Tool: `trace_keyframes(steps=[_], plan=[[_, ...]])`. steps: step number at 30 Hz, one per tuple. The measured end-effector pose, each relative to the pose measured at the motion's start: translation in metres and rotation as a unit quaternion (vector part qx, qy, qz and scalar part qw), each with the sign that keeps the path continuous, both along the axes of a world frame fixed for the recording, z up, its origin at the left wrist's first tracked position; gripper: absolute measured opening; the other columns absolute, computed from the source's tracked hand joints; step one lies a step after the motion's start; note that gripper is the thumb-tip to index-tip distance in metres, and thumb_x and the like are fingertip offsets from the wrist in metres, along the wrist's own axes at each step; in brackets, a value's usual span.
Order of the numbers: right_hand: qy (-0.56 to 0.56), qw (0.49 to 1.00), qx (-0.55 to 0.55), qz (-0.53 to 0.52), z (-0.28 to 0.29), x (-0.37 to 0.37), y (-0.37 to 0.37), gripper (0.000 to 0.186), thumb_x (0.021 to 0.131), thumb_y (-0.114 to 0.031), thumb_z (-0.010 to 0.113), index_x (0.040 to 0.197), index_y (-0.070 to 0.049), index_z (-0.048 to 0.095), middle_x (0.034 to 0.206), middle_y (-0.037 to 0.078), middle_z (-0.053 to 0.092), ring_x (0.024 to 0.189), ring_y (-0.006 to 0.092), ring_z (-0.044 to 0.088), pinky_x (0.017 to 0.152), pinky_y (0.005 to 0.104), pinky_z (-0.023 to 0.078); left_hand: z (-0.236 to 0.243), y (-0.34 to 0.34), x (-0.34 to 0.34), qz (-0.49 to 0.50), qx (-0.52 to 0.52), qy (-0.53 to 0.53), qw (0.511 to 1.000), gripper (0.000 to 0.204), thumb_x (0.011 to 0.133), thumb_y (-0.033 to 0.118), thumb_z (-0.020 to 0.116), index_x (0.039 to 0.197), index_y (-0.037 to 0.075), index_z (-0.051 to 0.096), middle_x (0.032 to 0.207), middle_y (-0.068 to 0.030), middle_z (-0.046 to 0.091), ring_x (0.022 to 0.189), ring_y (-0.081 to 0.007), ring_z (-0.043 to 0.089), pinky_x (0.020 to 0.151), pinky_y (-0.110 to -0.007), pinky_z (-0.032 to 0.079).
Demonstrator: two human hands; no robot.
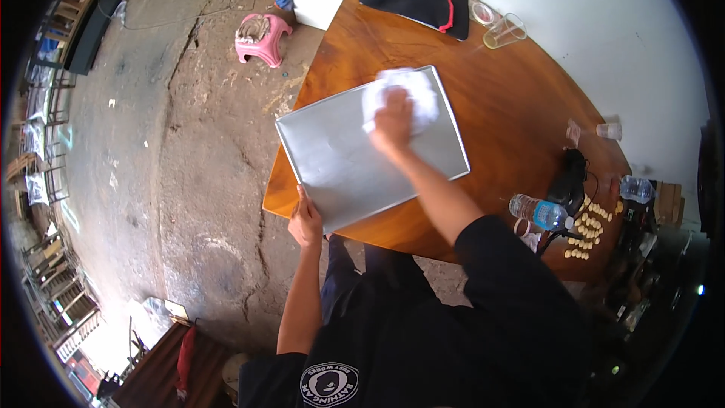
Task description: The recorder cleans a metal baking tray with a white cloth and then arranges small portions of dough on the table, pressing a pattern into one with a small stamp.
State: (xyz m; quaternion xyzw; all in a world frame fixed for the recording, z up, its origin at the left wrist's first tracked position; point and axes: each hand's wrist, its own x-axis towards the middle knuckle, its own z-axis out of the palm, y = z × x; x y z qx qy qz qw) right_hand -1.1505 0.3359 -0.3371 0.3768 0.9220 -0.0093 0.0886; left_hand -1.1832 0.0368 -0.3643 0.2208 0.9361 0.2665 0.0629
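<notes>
A shallow silver metal tray [343, 159] with a raised rim lies tilted across the wooden table [498, 98], its near left corner reaching the table's edge. My left hand [305, 221] is closed on the tray's rim at the near left, thumb on top. Toward the tray's far right part, my right hand [393, 119] presses a bunched white cloth [424, 100] onto the metal surface. Motion smears the cloth and that hand, so the single fingers do not show clearly.
A black sleeve case [411, 4] with a coiled white cable and a clear cup [506, 32] stand at the table's back. On the right lie a water bottle [538, 211], a black pouch [568, 180] and rows of small yellowish pieces [585, 236]. A pink stool [266, 44] stands on the floor.
</notes>
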Motion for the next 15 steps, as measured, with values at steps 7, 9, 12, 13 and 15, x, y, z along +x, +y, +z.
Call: trace_keyframes(steps=[7, 9, 12, 13, 15], plan=[[0.249, 0.916, -0.114, 0.292, -0.021, -0.034, -0.037, 0.062, 0.093, -0.038, 0.057, 0.146, -0.009, 0.044, 0.156, 0.01, 0.037, 0.148, 0.0251, 0.026, 0.123, 0.0456, 0.012, 0.0, 0.033, 0.004, -0.021, -0.07, -0.016, 0.997, 0.043, 0.096, 0.023, 0.057, 0.139, 0.021, 0.057, 0.082, -0.0154, 0.071, 0.067, -0.0342, 0.067, 0.058, -0.043, 0.051], [0.293, 0.94, -0.015, 0.175, -0.022, 0.016, 0.035, 0.058, 0.096, -0.037, 0.052, 0.144, -0.007, 0.045, 0.154, 0.014, 0.039, 0.147, 0.0294, 0.028, 0.121, 0.0485, 0.016, 0.001, 0.032, 0.001, -0.015, -0.069, -0.013, 0.997, 0.043, 0.096, 0.024, 0.057, 0.139, 0.023, 0.057, 0.081, -0.0164, 0.071, 0.065, -0.0351, 0.067, 0.057, -0.044, 0.051], [0.253, 0.955, 0.125, -0.094, -0.03, 0.067, 0.119, 0.061, 0.098, -0.038, 0.045, 0.145, 0.002, 0.041, 0.154, 0.022, 0.036, 0.148, 0.0338, 0.026, 0.121, 0.051, 0.014, 0.004, 0.031, 0.002, -0.018, -0.035, 0.006, 0.999, 0.042, 0.097, 0.024, 0.057, 0.139, 0.021, 0.057, 0.08, -0.0175, 0.07, 0.063, -0.0356, 0.066, 0.056, -0.045, 0.051], [0.254, 0.953, 0.128, -0.1, -0.03, 0.058, 0.106, 0.061, 0.098, -0.038, 0.045, 0.145, 0.002, 0.041, 0.154, 0.022, 0.036, 0.148, 0.0338, 0.026, 0.121, 0.051, 0.014, 0.005, 0.032, 0.003, -0.019, -0.043, 0.003, 0.999, 0.042, 0.097, 0.024, 0.056, 0.139, 0.02, 0.057, 0.079, -0.0179, 0.07, 0.062, -0.0359, 0.066, 0.055, -0.045, 0.051], [0.235, 0.95, 0.148, -0.142, -0.034, 0.019, 0.049, 0.06, 0.098, -0.037, 0.045, 0.142, 0.005, 0.043, 0.153, 0.024, 0.037, 0.147, 0.0334, 0.027, 0.121, 0.0493, 0.014, 0.007, 0.044, 0.0, -0.039, -0.042, 0.007, 0.998, 0.042, 0.097, 0.024, 0.056, 0.138, 0.019, 0.057, 0.078, -0.0182, 0.07, 0.061, -0.0362, 0.066, 0.055, -0.045, 0.05]])
